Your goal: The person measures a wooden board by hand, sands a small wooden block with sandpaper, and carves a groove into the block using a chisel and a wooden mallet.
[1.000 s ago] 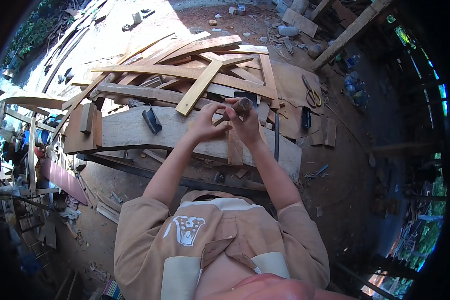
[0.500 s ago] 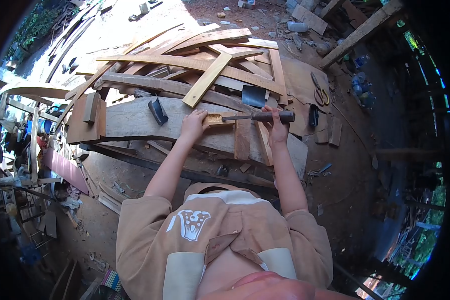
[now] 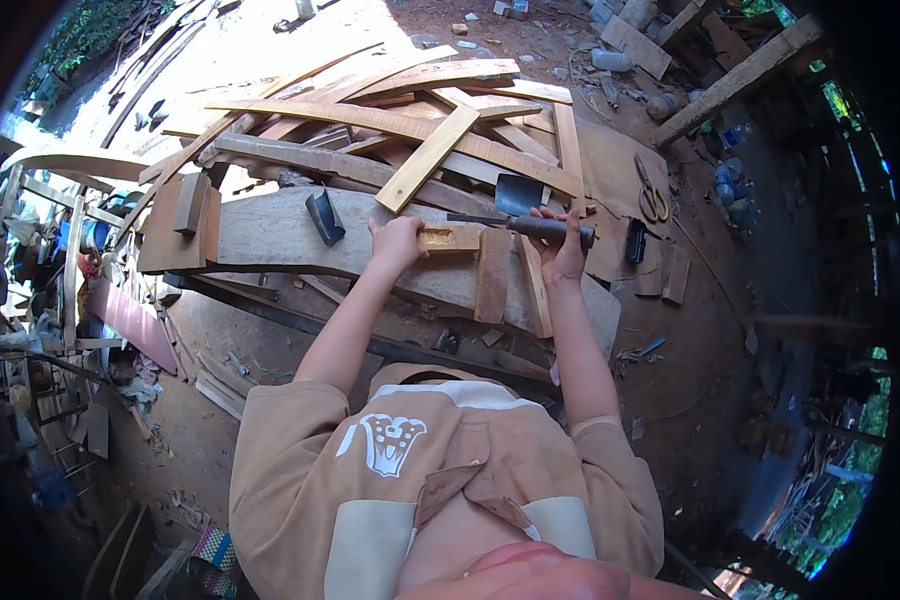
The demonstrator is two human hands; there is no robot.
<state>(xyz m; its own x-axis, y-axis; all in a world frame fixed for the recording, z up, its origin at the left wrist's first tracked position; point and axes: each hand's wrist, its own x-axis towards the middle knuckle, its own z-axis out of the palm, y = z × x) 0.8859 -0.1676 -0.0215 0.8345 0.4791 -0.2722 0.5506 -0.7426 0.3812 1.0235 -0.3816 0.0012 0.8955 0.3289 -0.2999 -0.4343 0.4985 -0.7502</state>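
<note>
Chisel point(image 3: 518, 224), upper centre of frame, I judge stiff and fairly light, best held by its handle point(image 3: 537, 228), where the right grip point(image 3: 562, 256) is closed, while the left grip point(image 3: 398, 243) clasps a notched block point(image 3: 452, 241).

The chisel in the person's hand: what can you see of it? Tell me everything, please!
The chisel has a thin, dark, straight blade and a thicker, rounded, brownish handle that may be wood. It lies almost sideways across the picture, blade pointing left. The right hand holds the handle. The blade shows just beyond a notched pale block; I can't tell whether they touch.
</note>
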